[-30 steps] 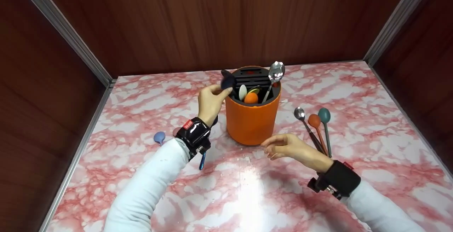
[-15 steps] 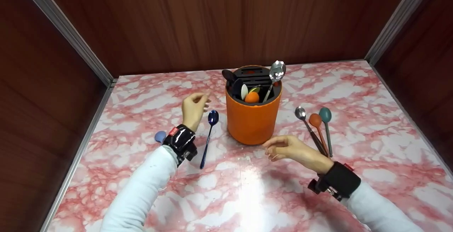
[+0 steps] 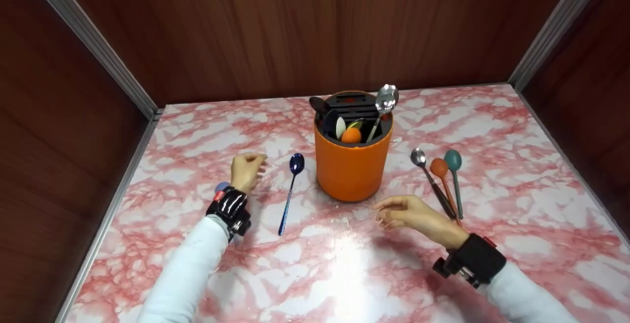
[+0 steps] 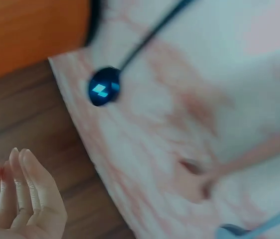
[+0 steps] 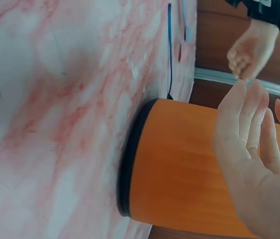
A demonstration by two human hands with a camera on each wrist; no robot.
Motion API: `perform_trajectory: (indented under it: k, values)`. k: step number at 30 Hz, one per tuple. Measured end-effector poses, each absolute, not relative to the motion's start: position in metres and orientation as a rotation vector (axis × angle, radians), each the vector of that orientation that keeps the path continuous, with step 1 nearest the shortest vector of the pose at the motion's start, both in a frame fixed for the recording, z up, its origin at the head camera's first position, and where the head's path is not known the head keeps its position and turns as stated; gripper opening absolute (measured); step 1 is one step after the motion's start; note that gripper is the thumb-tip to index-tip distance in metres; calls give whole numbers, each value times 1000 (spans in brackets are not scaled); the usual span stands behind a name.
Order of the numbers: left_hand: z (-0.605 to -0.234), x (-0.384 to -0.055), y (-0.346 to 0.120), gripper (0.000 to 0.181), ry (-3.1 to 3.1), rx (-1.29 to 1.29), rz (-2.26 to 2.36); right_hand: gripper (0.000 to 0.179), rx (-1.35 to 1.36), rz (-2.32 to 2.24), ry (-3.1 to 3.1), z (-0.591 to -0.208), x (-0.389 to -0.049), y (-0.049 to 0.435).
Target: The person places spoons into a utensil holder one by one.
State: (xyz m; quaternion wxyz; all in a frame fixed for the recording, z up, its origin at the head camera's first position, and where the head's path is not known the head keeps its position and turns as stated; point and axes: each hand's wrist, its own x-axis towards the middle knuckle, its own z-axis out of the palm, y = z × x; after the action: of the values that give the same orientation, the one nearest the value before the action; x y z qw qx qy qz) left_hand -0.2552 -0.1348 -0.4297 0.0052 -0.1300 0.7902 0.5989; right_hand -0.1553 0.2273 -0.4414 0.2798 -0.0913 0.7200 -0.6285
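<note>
My left hand (image 3: 247,171) hovers over the table's left side, fingers loosely bent and holding nothing. Just right of it lies a dark blue metal spoon (image 3: 297,164). A light blue spoon (image 3: 221,185) is mostly covered by the left wrist; a pink spoon (image 4: 194,184) shows in the left wrist view. My right hand (image 3: 418,217) hangs relaxed at the lower right of the orange utensil holder (image 3: 350,175), also holding nothing. In the holder's black top stand dark spoons (image 3: 330,120), a white utensil (image 3: 340,127), an orange spoon (image 3: 351,135) and shiny silver spoons (image 3: 387,99).
Right of the holder lie a dark-handled silver spoon (image 3: 418,157), an orange spoon (image 3: 439,166) and a green spoon (image 3: 453,159). Brown wood-look panels (image 3: 315,27) with grey metal corner strips enclose the pink marbled table (image 3: 315,274).
My left hand has let go of a dark spoon in the holder and moved left and toward me, past the dark blue spoon. My right hand has shifted slightly right and toward me.
</note>
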Motion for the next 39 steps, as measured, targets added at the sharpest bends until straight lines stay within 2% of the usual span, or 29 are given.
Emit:
perform_trajectory:
  k: [9,17,21,24,29,32,39]
  values:
    - [-460,-255,-161,25,2576,-497,1768,42,-172,-1742,1892,-452,-152,237]
    - [-477,-253,-170,28,2911,-529,1232,42,-166,-1763,1845,-460,-149,242]
    - [-483,-251,-170,23,3005,-487,1120,38,-170,-1778,1830,-462,-147,244]
    - [-487,-251,-170,32,3038,-448,1050,36,-169,-1786,1823,-464,-147,245]
    - [-492,-252,-171,24,3001,-371,922,37,-189,-1786,1825,-467,-146,246]
    - [-494,-252,-172,30,2992,-336,843,38,-210,-1789,1828,-468,-146,248]
    - [-500,-250,-172,20,3002,-287,788,32,-216,-1830,1800,-471,-146,250]
